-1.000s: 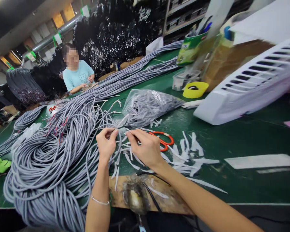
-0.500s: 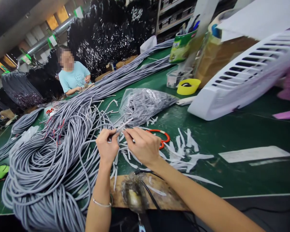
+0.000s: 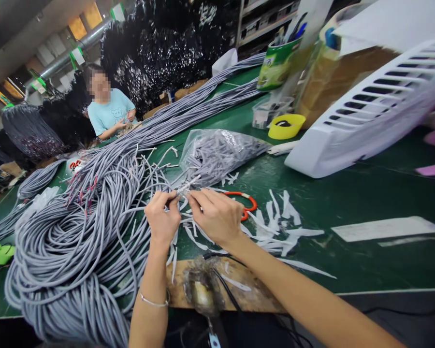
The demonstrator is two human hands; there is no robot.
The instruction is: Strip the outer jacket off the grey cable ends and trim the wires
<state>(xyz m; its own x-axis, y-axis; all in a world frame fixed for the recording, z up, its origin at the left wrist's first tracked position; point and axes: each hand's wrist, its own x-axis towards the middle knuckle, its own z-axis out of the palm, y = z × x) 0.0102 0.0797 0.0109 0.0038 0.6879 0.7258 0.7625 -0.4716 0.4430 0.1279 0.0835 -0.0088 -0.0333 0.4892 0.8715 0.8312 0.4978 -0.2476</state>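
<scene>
My left hand (image 3: 162, 218) and my right hand (image 3: 216, 215) meet above the green table (image 3: 348, 198), both pinching the stripped end of one grey cable (image 3: 185, 187). The cable runs back into a big heap of grey cables (image 3: 76, 232) on my left. Orange-handled scissors (image 3: 245, 204) lie just behind my right hand. White strips of sheath (image 3: 282, 227) are scattered around and to the right of my hands. A clear bag of cut grey pieces (image 3: 217, 154) lies beyond my hands.
A white fan housing (image 3: 369, 111) leans at the right. A yellow bowl (image 3: 285, 126), a small clear box and a green can of pens (image 3: 278, 63) stand behind it. A scorched wooden block (image 3: 217, 285) sits at the near edge. Another person (image 3: 108, 113) works at the far left.
My hands have stayed together on the cable end, shifting slightly. The view has swung a little, otherwise nothing has moved.
</scene>
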